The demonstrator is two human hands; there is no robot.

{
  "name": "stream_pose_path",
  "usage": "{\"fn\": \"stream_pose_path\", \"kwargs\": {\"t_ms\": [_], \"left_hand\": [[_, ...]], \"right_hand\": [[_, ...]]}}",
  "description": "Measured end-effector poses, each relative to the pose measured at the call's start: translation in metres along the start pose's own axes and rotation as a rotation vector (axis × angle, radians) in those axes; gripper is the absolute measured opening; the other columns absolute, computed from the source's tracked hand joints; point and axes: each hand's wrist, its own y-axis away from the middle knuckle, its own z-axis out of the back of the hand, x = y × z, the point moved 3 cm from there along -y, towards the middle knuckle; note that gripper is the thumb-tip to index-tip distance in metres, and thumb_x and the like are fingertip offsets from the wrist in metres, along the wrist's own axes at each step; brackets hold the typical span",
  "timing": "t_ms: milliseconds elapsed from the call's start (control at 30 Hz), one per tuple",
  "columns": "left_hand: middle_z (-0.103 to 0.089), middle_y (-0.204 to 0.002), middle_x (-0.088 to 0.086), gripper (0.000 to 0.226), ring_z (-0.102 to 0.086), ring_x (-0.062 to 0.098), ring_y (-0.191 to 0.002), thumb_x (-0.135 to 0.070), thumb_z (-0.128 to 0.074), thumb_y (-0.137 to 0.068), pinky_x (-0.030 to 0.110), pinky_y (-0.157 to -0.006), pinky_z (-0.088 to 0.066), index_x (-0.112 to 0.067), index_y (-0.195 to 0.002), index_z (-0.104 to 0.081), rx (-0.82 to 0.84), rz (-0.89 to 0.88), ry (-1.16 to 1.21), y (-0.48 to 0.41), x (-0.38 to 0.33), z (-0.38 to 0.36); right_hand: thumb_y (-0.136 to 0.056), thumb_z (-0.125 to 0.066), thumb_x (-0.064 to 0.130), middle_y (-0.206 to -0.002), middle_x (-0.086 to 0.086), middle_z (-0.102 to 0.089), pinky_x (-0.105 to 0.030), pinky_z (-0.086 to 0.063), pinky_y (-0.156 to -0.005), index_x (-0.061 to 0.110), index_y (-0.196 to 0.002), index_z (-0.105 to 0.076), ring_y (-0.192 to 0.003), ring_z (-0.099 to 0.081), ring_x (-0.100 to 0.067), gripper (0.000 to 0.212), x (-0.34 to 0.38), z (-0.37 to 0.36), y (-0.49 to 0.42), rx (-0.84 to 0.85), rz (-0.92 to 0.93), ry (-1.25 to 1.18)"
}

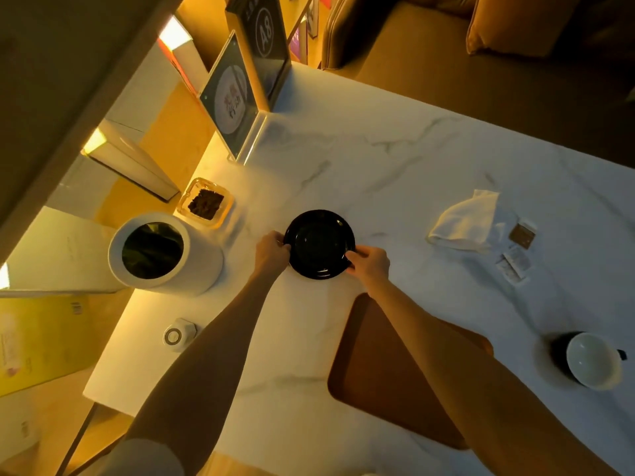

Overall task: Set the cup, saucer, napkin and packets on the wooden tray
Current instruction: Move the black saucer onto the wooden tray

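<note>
A black saucer (319,243) sits on the white marble table, just beyond the wooden tray (378,372). My left hand (271,252) grips its left rim and my right hand (369,266) grips its right rim. The tray holds nothing and my right forearm crosses over it. A cup (591,360), dark outside and white inside, stands at the right near the table's edge. A crumpled white napkin (465,223) lies at the far right, with a brown packet (522,235) and white packets (513,266) beside it.
A white cylindrical bin (161,255) with a dark liner stands left of the saucer. Behind it is a glass ashtray (205,204) with brown grounds. An acrylic sign stand (237,97) rises at the back. A small white call button (178,334) lies near the left edge.
</note>
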Motion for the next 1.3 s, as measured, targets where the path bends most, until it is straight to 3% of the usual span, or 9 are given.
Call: {"fn": "stream_pose_path", "kwargs": {"t_ms": [167,267,333,433,567,733,833,1100,1300], "left_hand": [[-0.066,-0.098,0.018,0.019,-0.069,0.032,-0.084,-0.003,-0.057,-0.089,0.044,-0.076,-0.060,-0.007,-0.107,-0.057,0.026,-0.029,0.000,0.029,0.002,-0.001],[-0.066,-0.089,0.014,0.013,-0.069,0.022,-0.069,-0.003,-0.057,-0.089,0.028,-0.055,-0.055,-0.008,-0.100,-0.056,0.044,-0.091,-0.010,0.057,0.003,-0.006],[-0.066,-0.087,0.010,0.012,-0.068,0.018,-0.065,-0.003,-0.058,-0.090,0.022,-0.050,-0.052,-0.010,-0.099,-0.054,0.072,-0.122,-0.004,0.078,0.004,-0.015],[-0.065,-0.090,0.013,0.012,-0.070,0.024,-0.070,-0.004,-0.058,-0.091,0.032,-0.058,-0.060,-0.008,-0.101,-0.054,0.137,-0.125,0.022,0.110,0.012,-0.035],[-0.066,-0.089,0.014,0.009,-0.069,0.022,-0.070,-0.004,-0.056,-0.091,0.027,-0.055,-0.058,-0.009,-0.099,-0.054,0.208,-0.105,-0.001,0.145,0.026,-0.061],[-0.067,-0.095,0.015,0.010,-0.069,0.028,-0.078,-0.007,-0.056,-0.093,0.038,-0.069,-0.061,-0.010,-0.102,-0.055,0.263,-0.121,-0.069,0.171,0.034,-0.081],[-0.067,-0.096,0.014,0.010,-0.070,0.026,-0.077,-0.009,-0.057,-0.093,0.035,-0.067,-0.061,-0.010,-0.103,-0.057,0.262,-0.106,-0.085,0.179,0.035,-0.087],[-0.066,-0.097,0.011,0.010,-0.067,0.027,-0.084,-0.007,-0.059,-0.088,0.046,-0.078,-0.060,-0.009,-0.098,-0.060,0.271,-0.038,-0.198,0.184,0.051,-0.095],[-0.065,-0.099,0.012,0.011,-0.067,0.029,-0.088,-0.008,-0.059,-0.089,0.047,-0.080,-0.059,-0.008,-0.099,-0.060,0.268,-0.004,-0.259,0.185,0.059,-0.101]], "right_hand": [[-0.089,-0.066,0.012,-0.098,-0.017,-0.072,-0.042,-0.061,-0.076,0.000,-0.110,-0.068,-0.088,-0.070,-0.030,0.024,-0.008,0.020,0.027,-0.030,0.042,-0.061],[-0.088,-0.066,0.010,-0.098,-0.013,-0.071,-0.034,-0.062,-0.070,-0.001,-0.114,-0.066,-0.085,-0.070,-0.023,0.028,-0.021,0.039,0.056,-0.038,0.008,-0.180],[-0.088,-0.066,0.008,-0.096,-0.009,-0.070,-0.030,-0.062,-0.068,-0.002,-0.116,-0.065,-0.086,-0.069,-0.022,0.029,-0.034,0.053,0.078,-0.054,-0.032,-0.265],[-0.089,-0.064,0.006,-0.094,-0.006,-0.070,-0.027,-0.061,-0.067,-0.001,-0.116,-0.064,-0.085,-0.069,-0.018,0.028,-0.058,0.072,0.109,-0.045,-0.109,-0.356],[-0.087,-0.064,0.002,-0.093,-0.007,-0.070,-0.023,-0.060,-0.061,0.000,-0.117,-0.064,-0.082,-0.069,-0.019,0.030,-0.092,0.092,0.143,-0.104,-0.222,-0.410],[-0.089,-0.064,0.005,-0.094,-0.009,-0.070,-0.022,-0.060,-0.060,-0.002,-0.118,-0.063,-0.082,-0.069,-0.018,0.030,-0.125,0.106,0.173,-0.178,-0.232,-0.403],[-0.090,-0.063,0.007,-0.094,-0.009,-0.070,-0.022,-0.059,-0.059,-0.001,-0.118,-0.063,-0.081,-0.068,-0.017,0.029,-0.137,0.109,0.181,-0.196,-0.249,-0.395],[-0.090,-0.064,0.014,-0.072,-0.002,-0.069,-0.028,-0.059,-0.065,0.003,-0.116,-0.066,-0.063,-0.067,-0.016,0.028,-0.160,0.105,0.182,-0.195,-0.311,-0.137],[-0.091,-0.063,0.011,-0.077,-0.004,-0.068,-0.037,-0.060,-0.077,0.002,-0.117,-0.065,-0.070,-0.069,-0.021,0.028,-0.168,0.103,0.180,-0.181,-0.353,-0.113]]}}
